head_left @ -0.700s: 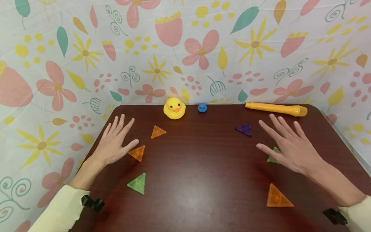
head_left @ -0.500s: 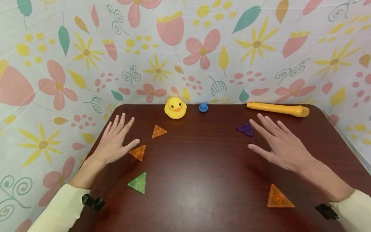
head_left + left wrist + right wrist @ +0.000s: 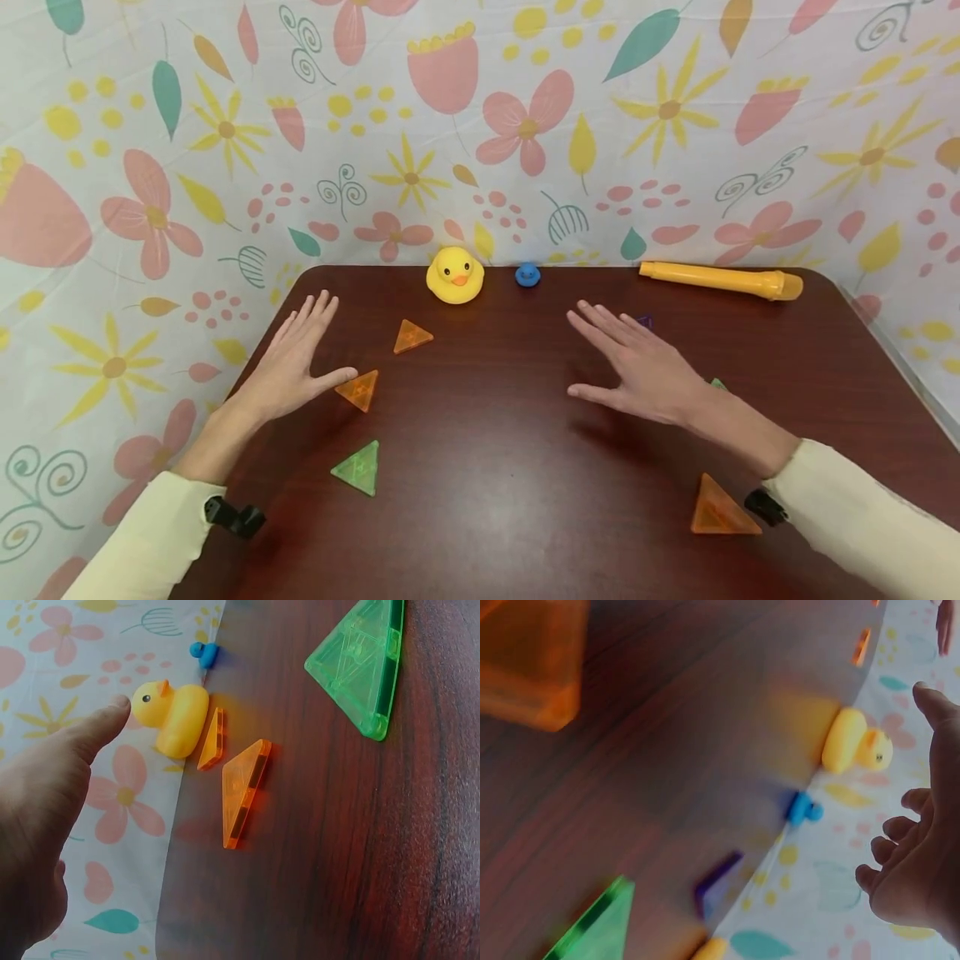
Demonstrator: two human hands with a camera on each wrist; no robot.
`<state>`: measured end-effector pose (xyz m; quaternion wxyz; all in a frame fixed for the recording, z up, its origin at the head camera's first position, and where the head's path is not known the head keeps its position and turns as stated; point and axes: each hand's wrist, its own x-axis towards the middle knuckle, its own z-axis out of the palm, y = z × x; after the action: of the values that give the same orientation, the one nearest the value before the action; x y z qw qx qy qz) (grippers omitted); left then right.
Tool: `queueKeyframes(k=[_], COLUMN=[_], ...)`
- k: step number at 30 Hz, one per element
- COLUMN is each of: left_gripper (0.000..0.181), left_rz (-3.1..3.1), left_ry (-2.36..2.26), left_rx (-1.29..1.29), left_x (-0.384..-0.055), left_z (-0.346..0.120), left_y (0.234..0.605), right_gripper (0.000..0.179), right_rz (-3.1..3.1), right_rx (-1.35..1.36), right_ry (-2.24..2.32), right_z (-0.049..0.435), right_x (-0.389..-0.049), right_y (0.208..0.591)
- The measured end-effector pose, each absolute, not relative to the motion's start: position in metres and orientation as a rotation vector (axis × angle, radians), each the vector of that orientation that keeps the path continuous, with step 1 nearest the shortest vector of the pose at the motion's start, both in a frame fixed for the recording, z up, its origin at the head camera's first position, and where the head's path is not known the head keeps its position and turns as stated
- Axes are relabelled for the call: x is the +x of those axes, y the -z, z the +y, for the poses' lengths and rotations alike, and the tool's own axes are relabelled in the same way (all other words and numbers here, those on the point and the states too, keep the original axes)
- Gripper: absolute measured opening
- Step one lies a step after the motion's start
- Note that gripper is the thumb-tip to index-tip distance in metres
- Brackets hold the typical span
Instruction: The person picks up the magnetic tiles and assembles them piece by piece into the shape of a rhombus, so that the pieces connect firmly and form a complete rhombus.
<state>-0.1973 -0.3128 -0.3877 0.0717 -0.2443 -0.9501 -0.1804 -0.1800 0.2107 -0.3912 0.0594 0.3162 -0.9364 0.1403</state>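
My left hand (image 3: pixel 288 371) hovers over the left of the table with fingers straight and thumb spread, holding nothing. Its thumb overlaps an orange triangular tile (image 3: pixel 360 390) in the head view. A second orange tile (image 3: pixel 412 336) lies farther back, and a green triangular tile (image 3: pixel 360 468) lies nearer. My right hand (image 3: pixel 645 371) is over the right-centre, fingers extended, with nothing in it. Behind it a purple tile (image 3: pixel 646 322) and a green tile (image 3: pixel 718 384) are mostly hidden. A larger orange tile (image 3: pixel 720 508) lies close to the right wrist's black strap.
A yellow rubber duck (image 3: pixel 455 277) and a small blue duck (image 3: pixel 527 275) sit along the back edge of the brown table (image 3: pixel 480 500). A yellow toy microphone (image 3: pixel 720 280) lies at the back right. Flower-patterned cloth (image 3: pixel 300 150) rises behind the table.
My right hand has swept left, away from over the right green tile, and now covers most of the purple one. The left hand stays nearly in place, and the tiles have not moved.
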Motion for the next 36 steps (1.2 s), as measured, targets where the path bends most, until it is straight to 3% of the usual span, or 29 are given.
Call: queueKeyframes(k=[13, 36], left_gripper=[0.117, 0.083], left_rz=[-2.907, -2.966], left_ry=[0.747, 0.718], left_rx=[-0.752, -0.778], left_x=[-0.193, -0.189], left_z=[-0.328, -0.342], left_y=[0.393, 0.428], right_gripper=[0.114, 0.103], right_rz=[-2.89, -2.875], right_rx=[1.086, 1.261], right_ry=[-0.829, -1.19], right_z=[0.138, 0.029], right_x=[-0.183, -0.191], right_y=[0.406, 0.443])
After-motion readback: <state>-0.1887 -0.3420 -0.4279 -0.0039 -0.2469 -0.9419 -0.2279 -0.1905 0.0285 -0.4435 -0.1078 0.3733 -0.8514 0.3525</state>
